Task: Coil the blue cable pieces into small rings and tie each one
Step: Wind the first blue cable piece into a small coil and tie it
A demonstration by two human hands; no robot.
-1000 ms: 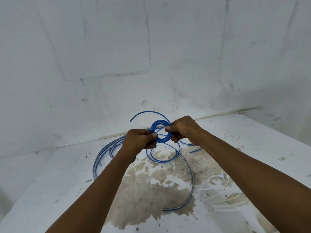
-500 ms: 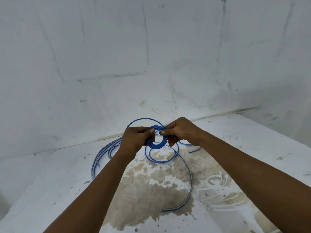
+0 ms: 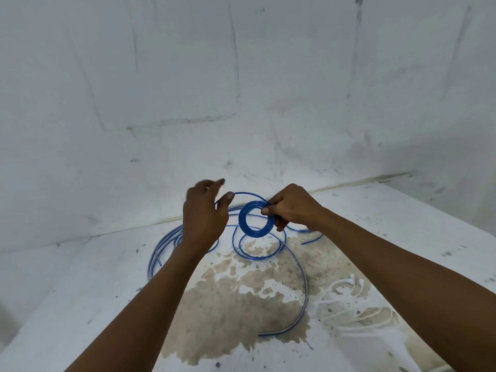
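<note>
While the right hand (image 3: 291, 208) still pinches the small blue coil (image 3: 256, 219) above the stained table (image 3: 402, 237), the left hand (image 3: 205, 213) has let go, fingers spread loosely.

Soft, even, cool light fills the scene, bright without glare and casting only faint shadows on the tabletop (image 3: 402, 224). The left hand (image 3: 204, 216) shows motion blur at its fingertips. Wide-angle distortion bends the wall lines near the edges.
</note>
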